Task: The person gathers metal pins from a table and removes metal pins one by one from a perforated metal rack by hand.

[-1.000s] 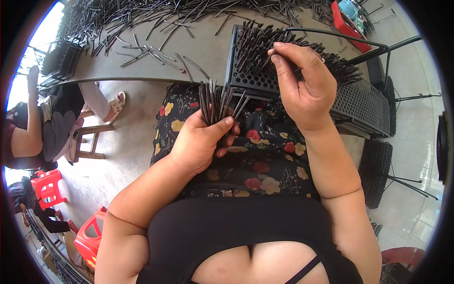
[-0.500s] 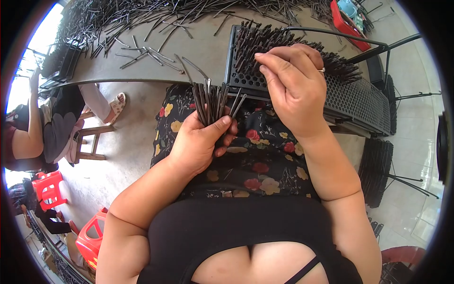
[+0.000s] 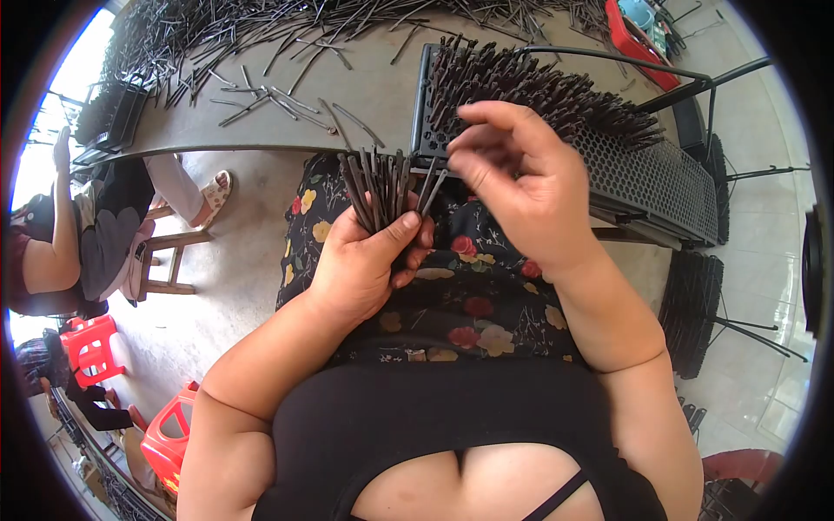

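A bundle of thin dark sticks (image 3: 379,184) stands up out of my left hand (image 3: 369,256), whose fingers and thumb are wrapped round it above my lap. My right hand (image 3: 526,178) hovers to the right of the bundle, at the near-left part of a perforated black rack (image 3: 647,181). Its thumb and index finger are apart, the other fingers are bent and a little blurred, and nothing shows between them. Many similar dark sticks (image 3: 539,87) stand upright in the holes of the rack behind that hand.
Loose dark sticks (image 3: 261,30) lie heaped along the far side of the table (image 3: 382,74). A red tray (image 3: 638,43) is at the back right. At the left, another person (image 3: 52,252) sits by a wooden stool (image 3: 169,260); red plastic stools (image 3: 169,434) stand below.
My right hand has moved left and down from over the standing sticks towards the bundle, and its pinched thumb and index finger have parted. The bundle in my left hand has spread and tilted slightly left.
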Demonstrator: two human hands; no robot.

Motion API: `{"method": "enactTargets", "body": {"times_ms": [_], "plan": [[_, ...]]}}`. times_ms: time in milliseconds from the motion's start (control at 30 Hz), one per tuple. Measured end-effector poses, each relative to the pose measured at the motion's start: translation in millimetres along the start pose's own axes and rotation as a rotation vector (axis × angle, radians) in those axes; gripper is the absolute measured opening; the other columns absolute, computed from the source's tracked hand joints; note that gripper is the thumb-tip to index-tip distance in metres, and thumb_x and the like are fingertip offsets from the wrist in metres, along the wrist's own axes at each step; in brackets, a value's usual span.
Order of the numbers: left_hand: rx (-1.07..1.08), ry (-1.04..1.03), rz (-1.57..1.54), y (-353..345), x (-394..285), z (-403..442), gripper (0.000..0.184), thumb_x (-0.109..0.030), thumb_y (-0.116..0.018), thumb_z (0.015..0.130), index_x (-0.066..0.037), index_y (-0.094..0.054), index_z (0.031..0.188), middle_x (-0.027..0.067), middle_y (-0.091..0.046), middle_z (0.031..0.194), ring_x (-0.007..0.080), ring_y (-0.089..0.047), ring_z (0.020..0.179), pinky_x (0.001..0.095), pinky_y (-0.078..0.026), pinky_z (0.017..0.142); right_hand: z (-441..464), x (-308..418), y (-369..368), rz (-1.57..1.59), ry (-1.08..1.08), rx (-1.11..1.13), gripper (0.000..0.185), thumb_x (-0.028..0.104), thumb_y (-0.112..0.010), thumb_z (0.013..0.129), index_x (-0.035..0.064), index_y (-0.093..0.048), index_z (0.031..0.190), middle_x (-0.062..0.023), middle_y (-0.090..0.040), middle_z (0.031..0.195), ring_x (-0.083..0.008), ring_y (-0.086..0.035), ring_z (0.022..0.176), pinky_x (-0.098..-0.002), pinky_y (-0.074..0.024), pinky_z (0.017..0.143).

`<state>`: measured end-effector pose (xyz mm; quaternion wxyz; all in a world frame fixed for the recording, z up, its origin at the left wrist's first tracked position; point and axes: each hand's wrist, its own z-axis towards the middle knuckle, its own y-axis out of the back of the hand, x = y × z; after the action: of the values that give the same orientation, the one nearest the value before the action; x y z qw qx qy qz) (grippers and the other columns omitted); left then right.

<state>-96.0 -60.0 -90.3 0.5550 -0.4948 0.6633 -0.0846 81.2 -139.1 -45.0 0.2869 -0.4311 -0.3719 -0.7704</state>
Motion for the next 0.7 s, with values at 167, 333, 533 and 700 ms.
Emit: {"method": "enactTargets", "body": {"times_ms": [167, 333, 533, 700], "plan": [[0.017, -0.002, 0.083, -9, -5, -2, 0.015, -0.010, -0.057, 0.100, -0.005, -0.055, 0.114, 0.0082, -0.064, 0.087, 0.0109, -0.055, 0.061, 0.0215, -0.037, 0.044, -14, -2, 0, 0.395, -0.296, 0.087, 0.024, -0.002, -0.070, 0.088, 0.0007, -0.064, 0.111, -0.0037, -0.068, 0.089, -0.0077, -0.064, 0.083, -0.0214, -0.0522, 0.068], [-0.013, 0.064, 0.220, -3, -4, 1, 0.018, -0.010, -0.062, 0.098, -0.003, -0.062, 0.114, 0.0057, -0.064, 0.080, 0.0092, -0.053, 0.054, 0.0216, -0.038, 0.043, 10, -21, 34, 0.158, 0.115, -0.309, 0.021, -0.002, -0.067, 0.092, -0.0011, -0.063, 0.112, -0.0083, -0.073, 0.096, -0.0089, -0.068, 0.083, -0.0188, -0.0517, 0.062], [-0.024, 0.098, 0.256, -8, -3, 4, 0.026, -0.007, -0.062, 0.096, -0.002, -0.062, 0.122, 0.0041, -0.059, 0.079, 0.0101, -0.051, 0.060, 0.0206, -0.035, 0.043, 10, -35, 34, 0.092, 0.248, -0.323, 0.022, -0.008, -0.067, 0.090, -0.0021, -0.064, 0.111, -0.0081, -0.072, 0.096, -0.0082, -0.066, 0.080, -0.0192, -0.0531, 0.067], [-0.037, 0.092, 0.150, -11, 0, 3, 0.026, -0.008, -0.062, 0.096, -0.002, -0.062, 0.122, 0.0048, -0.061, 0.085, 0.0124, -0.055, 0.068, 0.0231, -0.042, 0.050, 12, -33, 31, -0.042, 0.339, -0.256, 0.019, -0.010, -0.069, 0.087, -0.0030, -0.068, 0.104, -0.0090, -0.073, 0.096, -0.0131, -0.070, 0.085, -0.0232, -0.0568, 0.078]]}}
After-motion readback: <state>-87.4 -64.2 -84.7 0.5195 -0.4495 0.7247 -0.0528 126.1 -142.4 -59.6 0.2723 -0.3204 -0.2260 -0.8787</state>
